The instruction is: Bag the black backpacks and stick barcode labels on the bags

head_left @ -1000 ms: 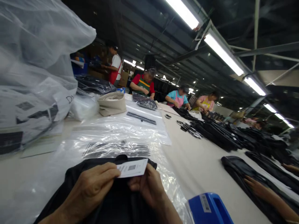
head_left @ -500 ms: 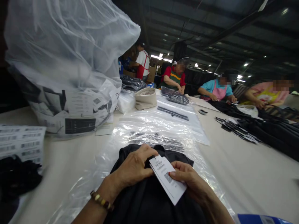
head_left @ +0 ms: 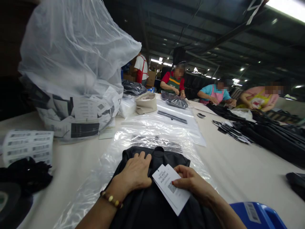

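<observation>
A folded black garment (head_left: 152,197) lies on clear plastic bags (head_left: 154,133) on the table in front of me. My left hand (head_left: 134,173) rests flat on the garment near its collar, fingers stretched out together. My right hand (head_left: 193,183) pinches a white paper hang tag (head_left: 170,189) with printed text and a QR code, holding it tilted just above the garment.
A big clear bag full of printed tags (head_left: 76,86) stands at the left. Barcode label sheets (head_left: 26,146) and dark cloth (head_left: 23,175) lie at the far left. A blue object (head_left: 257,216) sits at the bottom right. Several people work at black garments (head_left: 267,136) along the far and right side.
My left hand has let go of the tag's top and now lies flat on the garment. The tag stays in my right hand. The camera has turned left since a second ago.
</observation>
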The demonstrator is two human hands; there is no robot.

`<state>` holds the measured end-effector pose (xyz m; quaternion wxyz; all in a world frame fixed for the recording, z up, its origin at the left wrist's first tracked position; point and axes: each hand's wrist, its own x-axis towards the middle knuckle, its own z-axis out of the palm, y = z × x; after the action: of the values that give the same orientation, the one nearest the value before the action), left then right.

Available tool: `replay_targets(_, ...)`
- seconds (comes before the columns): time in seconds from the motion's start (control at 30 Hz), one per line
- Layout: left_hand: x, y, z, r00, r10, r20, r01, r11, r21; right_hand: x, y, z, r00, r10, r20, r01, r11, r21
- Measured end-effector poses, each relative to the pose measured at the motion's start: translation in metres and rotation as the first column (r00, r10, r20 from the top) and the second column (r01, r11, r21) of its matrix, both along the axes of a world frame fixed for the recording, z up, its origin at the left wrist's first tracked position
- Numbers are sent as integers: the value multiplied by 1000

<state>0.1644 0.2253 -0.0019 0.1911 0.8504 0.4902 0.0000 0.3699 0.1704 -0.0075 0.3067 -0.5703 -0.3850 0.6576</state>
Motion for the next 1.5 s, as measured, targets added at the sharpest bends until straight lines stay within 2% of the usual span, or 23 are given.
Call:
replay_targets(0.07,-2,1,3,1000,-9,14,9,1000,-24,-1,-5,5,997,-9,79,3,996,86)
replay_targets(0.13,-4,3,8,999,-18,32,19,999,-43,-6,-10,14,954,-33,297,-44,968,248)
replay_targets(0.17,-5,4,11,999,-21,45,23,999,-44,-10,-13,19,888,-73,455,-100,933,345)
replay_targets(0.23,-7,7,16,996,2,86,1,1000,-30,-19,-19,28,656,-209,725,-279,825,491)
replay_targets(0.27,-7,9,17,993,28,112,-26,999,-18,-25,-21,31,537,-273,798,-377,768,517)
replay_targets(0.3,-7,11,17,988,62,138,-62,998,-7,-30,-23,32,447,-316,837,-462,720,518)
replay_targets(0.37,-3,17,15,972,149,182,-154,988,14,-38,-27,31,356,-356,864,-574,646,503)
replay_targets(0.47,7,26,6,946,248,207,-254,967,-2,-45,-33,24,294,-451,843,-662,540,520)
replay_targets(0.6,20,31,-7,931,305,200,-300,952,-56,-60,-47,6,222,-570,791,-813,340,473)
replay_targets(0.67,23,30,-9,924,328,196,-327,944,-43,-71,-54,-11,166,-591,789,-867,295,403)
replay_targets(0.7,24,29,-8,923,334,192,-334,942,-33,-76,-58,-21,131,-591,796,-883,295,365)
replay_targets(0.77,21,25,-6,932,319,172,-321,947,-19,-82,-64,-41,68,-568,820,-893,333,304)
replay_targets(0.83,17,19,-3,949,282,140,-284,959,-10,-82,-69,-53,70,-528,847,-881,365,300)
replay_targets(0.87,14,16,-2,957,263,121,-265,964,-4,-79,-71,-54,101,-505,857,-869,375,323)
replay_targets(0.93,10,10,0,968,238,83,-240,971,12,-72,-72,-47,196,-412,890,-818,432,380)
replay_targets(0.97,8,7,-1,971,231,68,-233,972,21,-68,-71,-39,246,-342,907,-779,487,395)
replay_targets(1.03,6,2,-2,974,223,49,-225,974,34,-63,-66,-21,327,-199,924,-676,634,376)
replay_targets(1.1,5,-3,-3,974,221,46,-223,974,36,-61,-57,-8,375,-125,918,-571,749,336)
replay_targets(1.17,2,-8,-3,969,241,54,-243,970,28,-60,-48,-2,384,-117,916,-498,809,312)
replay_targets(1.23,-3,-12,-1,958,275,78,-276,961,-1,-61,-39,-3,395,-109,912,-471,829,302)
replay_targets(1.37,-17,-18,-2,913,369,175,-352,928,-119,-60,-26,-4,459,-34,888,-481,831,280)
replay_targets(1.5,-23,-21,-10,798,520,306,-444,849,-285,-57,-17,-2,486,8,874,-486,834,263)
